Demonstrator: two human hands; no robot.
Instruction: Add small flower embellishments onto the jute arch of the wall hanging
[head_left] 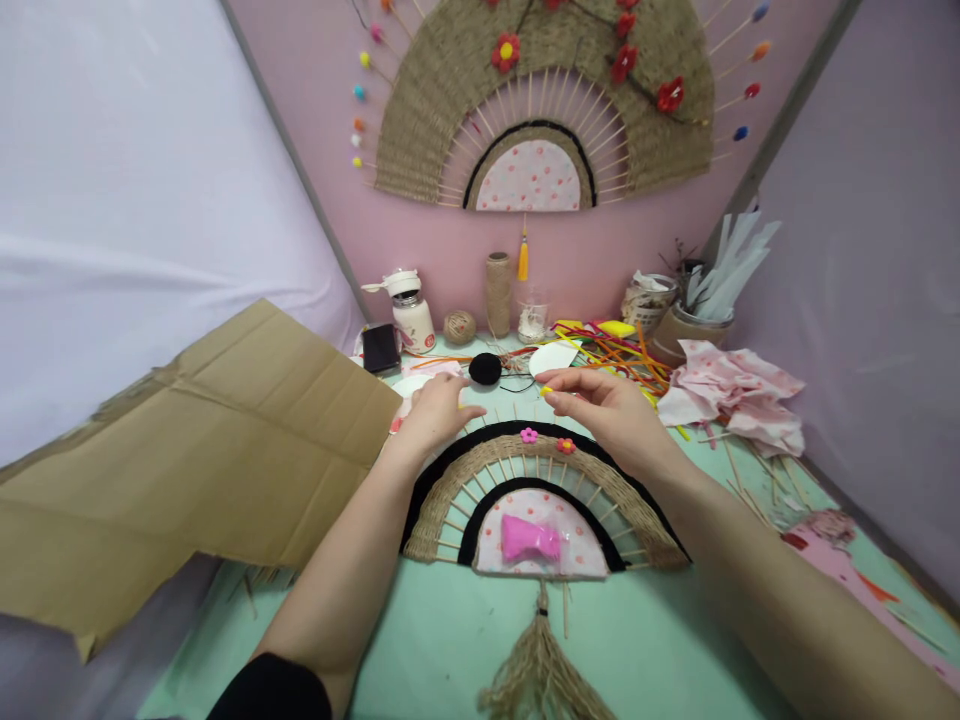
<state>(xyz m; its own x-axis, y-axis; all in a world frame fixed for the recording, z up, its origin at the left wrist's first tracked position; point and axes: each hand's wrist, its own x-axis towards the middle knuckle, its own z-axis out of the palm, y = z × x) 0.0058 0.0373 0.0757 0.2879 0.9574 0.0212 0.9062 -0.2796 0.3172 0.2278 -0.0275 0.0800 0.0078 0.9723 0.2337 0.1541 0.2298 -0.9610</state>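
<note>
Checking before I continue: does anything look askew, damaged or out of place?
The cardboard at left stands out: creased, ragged-edged, jutting past the table. Crumpled spotted material sits at right. A pink packet lies on the near fan.

Bare forearms (pixel 757 570) stretched from near to far, hands apart
The left hand (pixel 435 410) bends its fingers, its thumb pointing right and standing clear of them; the right hand (pixel 615 410) holds thumb and forefinger in a pinch, tips pointing left.
</note>
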